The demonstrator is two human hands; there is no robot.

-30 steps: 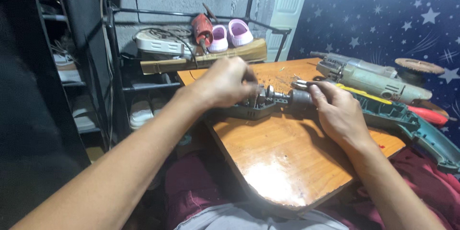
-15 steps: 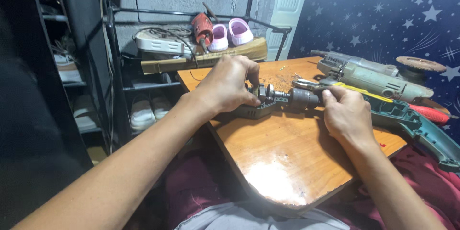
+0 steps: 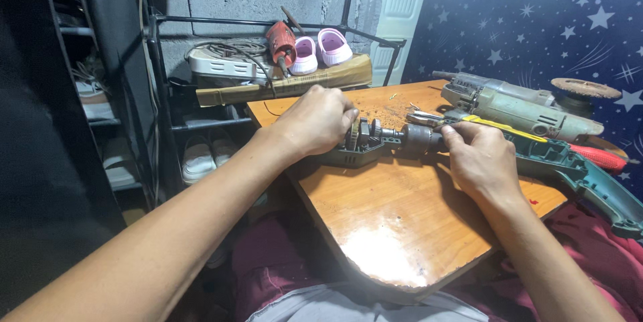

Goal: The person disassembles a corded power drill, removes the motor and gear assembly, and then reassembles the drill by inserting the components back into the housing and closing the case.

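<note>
A dismantled power drill [image 3: 365, 144] lies on the wooden table [image 3: 395, 215], its dark half-shell open with gears and shaft exposed. My left hand [image 3: 315, 121] covers the rear of the shell and grips it. My right hand [image 3: 479, 158] pinches the dark metal chuck [image 3: 418, 140] at the front end of the shaft. The part of the shell under my left palm is hidden.
A grey angle grinder [image 3: 519, 104] with a worn disc and a green power tool [image 3: 583, 171] lie at the table's right. A metal rack [image 3: 201, 94] at left holds shoes, a power strip, a red tool [image 3: 281, 40] and pink slippers [image 3: 321, 47].
Both hands stay on the drill. My right hand has shifted slightly along the chuck, and the drill's gears show more between the hands.
</note>
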